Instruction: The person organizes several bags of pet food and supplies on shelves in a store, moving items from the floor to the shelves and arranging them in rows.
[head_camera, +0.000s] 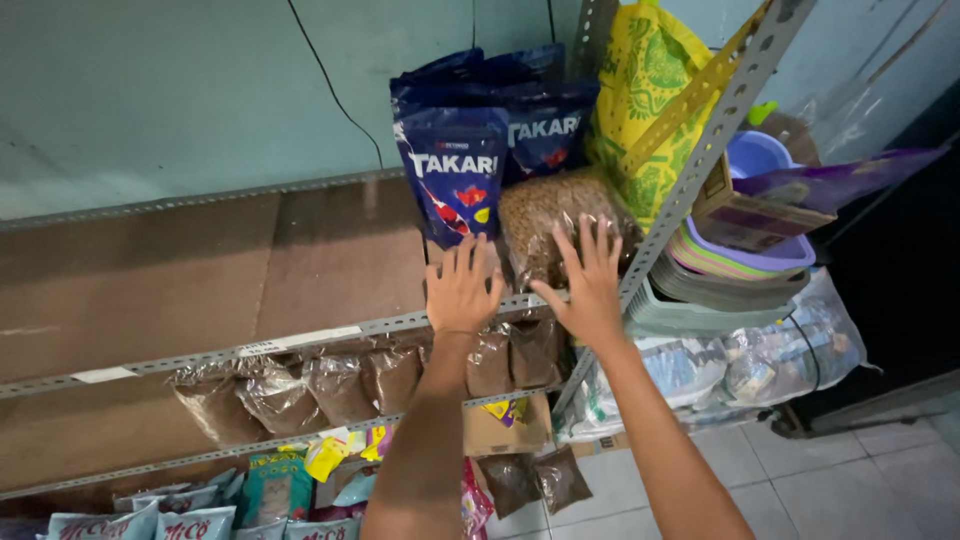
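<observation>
Left hand (462, 290), fingers spread and flat, pressed against the foot of a dark blue fish-food bag (455, 170) at centre frame. Right hand (590, 285), likewise splayed, not gripping, laid on a clear bag of brown pellets (545, 215) just right of it. Both bags upright on a metal rack shelf (300, 340), a yellow patterned sack (645, 90) behind. Lower down, a row of small clear pellet packets (330, 385). Right of frame, stacked plastic basins (745, 260).
</observation>
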